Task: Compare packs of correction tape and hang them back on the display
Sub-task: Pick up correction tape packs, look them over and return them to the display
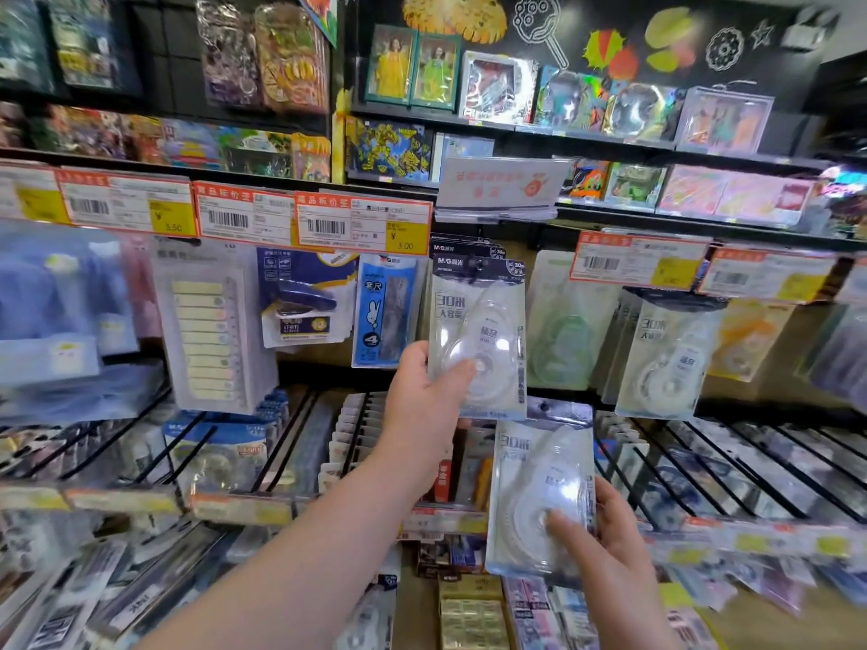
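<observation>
Beside a ruler pack (384,312), the upper tape pack (488,321) is pinched by the left hand (422,401), the lower pack (539,471) by the right hand (605,541).

Peg display, upper row: price tags (363,225) along rail. Hanging below, left to right: sticky-note pack (206,330), stapler pack (305,302), blue rabbit-print pack (384,312), stacked correction tape packs (478,312) at centre, similar tape packs (666,358) at right. Lower wire pegs (732,466): blurred packs. Upper shelves (516,129), top right: toy boxes (497,86).
</observation>
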The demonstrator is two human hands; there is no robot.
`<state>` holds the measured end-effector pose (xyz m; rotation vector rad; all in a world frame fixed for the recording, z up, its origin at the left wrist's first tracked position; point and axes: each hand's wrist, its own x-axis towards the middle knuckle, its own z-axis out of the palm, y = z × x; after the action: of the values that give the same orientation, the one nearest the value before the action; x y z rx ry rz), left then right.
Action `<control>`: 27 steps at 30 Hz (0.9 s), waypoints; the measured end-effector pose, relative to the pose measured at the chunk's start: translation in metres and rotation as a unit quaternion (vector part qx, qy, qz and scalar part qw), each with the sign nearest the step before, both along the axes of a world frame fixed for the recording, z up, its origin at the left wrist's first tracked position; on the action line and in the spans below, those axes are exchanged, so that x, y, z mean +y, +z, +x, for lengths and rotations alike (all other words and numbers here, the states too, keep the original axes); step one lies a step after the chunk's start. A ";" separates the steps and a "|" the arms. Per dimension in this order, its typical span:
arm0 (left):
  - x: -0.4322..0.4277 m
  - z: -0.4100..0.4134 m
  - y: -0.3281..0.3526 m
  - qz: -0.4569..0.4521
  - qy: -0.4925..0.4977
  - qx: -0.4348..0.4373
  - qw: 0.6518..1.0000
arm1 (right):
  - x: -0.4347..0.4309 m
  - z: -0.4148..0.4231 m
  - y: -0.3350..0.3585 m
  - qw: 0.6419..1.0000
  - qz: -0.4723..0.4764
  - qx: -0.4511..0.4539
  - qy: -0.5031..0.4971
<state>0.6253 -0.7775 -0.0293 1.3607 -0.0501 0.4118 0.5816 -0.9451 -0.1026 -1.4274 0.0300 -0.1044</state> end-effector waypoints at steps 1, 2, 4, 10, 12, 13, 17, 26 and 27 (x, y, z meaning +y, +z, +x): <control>0.000 0.004 0.001 0.005 0.003 0.005 1.000 | -0.001 0.001 0.000 1.000 -0.003 -0.004 -0.002; 0.001 0.008 0.002 0.012 0.006 0.011 1.000 | -0.002 0.002 -0.001 1.000 -0.004 -0.006 -0.003; 0.002 0.017 0.004 0.026 0.015 0.028 0.999 | -0.004 0.003 -0.001 1.000 -0.005 -0.010 -0.008; 0.007 0.042 0.007 0.054 0.046 0.063 0.996 | -0.008 0.002 0.002 1.000 -0.006 -0.012 -0.011; 0.009 0.047 0.007 0.068 0.052 0.072 0.994 | -0.008 0.002 0.003 1.000 -0.012 -0.012 -0.010; 0.010 0.050 0.006 0.075 0.052 0.073 0.993 | -0.008 0.002 0.004 1.000 -0.014 -0.014 -0.011; 0.017 0.052 -0.001 0.119 0.056 0.079 0.988 | -0.007 0.004 0.006 0.999 -0.022 -0.021 -0.012; 0.063 0.033 -0.061 0.577 0.111 0.151 0.795 | 0.008 0.011 0.017 0.993 -0.089 -0.076 0.009; 0.068 0.028 -0.069 0.637 0.097 0.165 0.747 | 0.011 0.012 0.020 0.991 -0.103 -0.087 0.014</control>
<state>0.6531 -0.7096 -0.0979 2.8156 0.1375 0.2794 0.5937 -0.9342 -0.0831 -1.6194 -0.1480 -0.2134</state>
